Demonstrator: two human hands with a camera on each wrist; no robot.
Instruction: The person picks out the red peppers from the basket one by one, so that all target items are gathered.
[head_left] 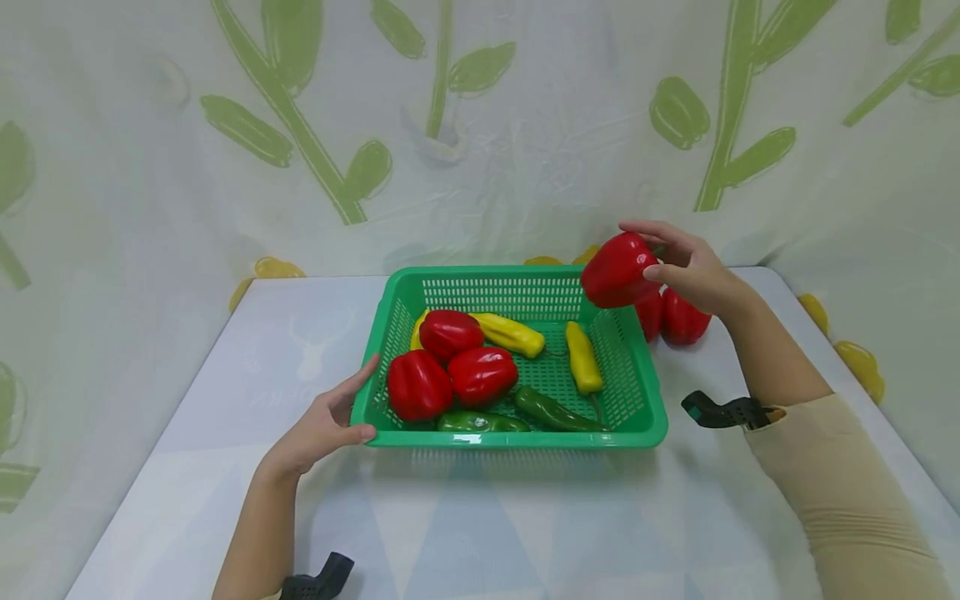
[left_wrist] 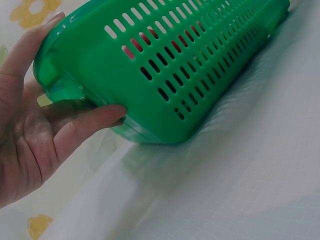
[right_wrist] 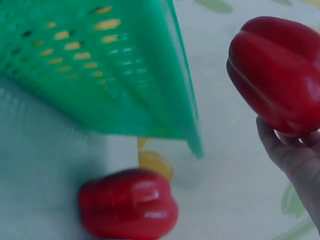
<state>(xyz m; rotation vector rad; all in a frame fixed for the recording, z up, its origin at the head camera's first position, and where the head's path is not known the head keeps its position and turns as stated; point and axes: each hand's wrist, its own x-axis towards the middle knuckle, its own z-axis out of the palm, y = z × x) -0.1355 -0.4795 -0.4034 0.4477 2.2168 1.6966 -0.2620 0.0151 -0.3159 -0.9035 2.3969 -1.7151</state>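
Head view: holds 1 red bell pepper (head_left: 617, 271) in the right hand (head_left: 693, 271), right of centre in the upper half of the frame, thumb and fingers curled round it. Overlaps, in this picture, the far right corner of a green basket (head_left: 517, 438) at mid-frame; appears apart from that basket in the right wrist view, at the upper right of the frame. Grips the basket's near left corner with the left hand (head_left: 322, 425), left of centre, with thumb at the near side and a finger along the left rim; repeats that grasp at the left of the left wrist view, thumb pressed to the basket's outer wall. Contains, inside the basket, 3 clustered red peppers (head_left: 482, 375) at left, yellow peppers (head_left: 583, 358) behind and to the right of these, and 2 green peppers (head_left: 558, 411) along the near rim. Shows 2 loose red peppers (head_left: 686, 318) just beside the basket's right side, with 1 partly hidden, on a pale table (head_left: 480, 517). Includes a beige sleeve (head_left: 847, 483) at lower right and a leaf-printed backdrop (head_left: 555, 125) across the top.
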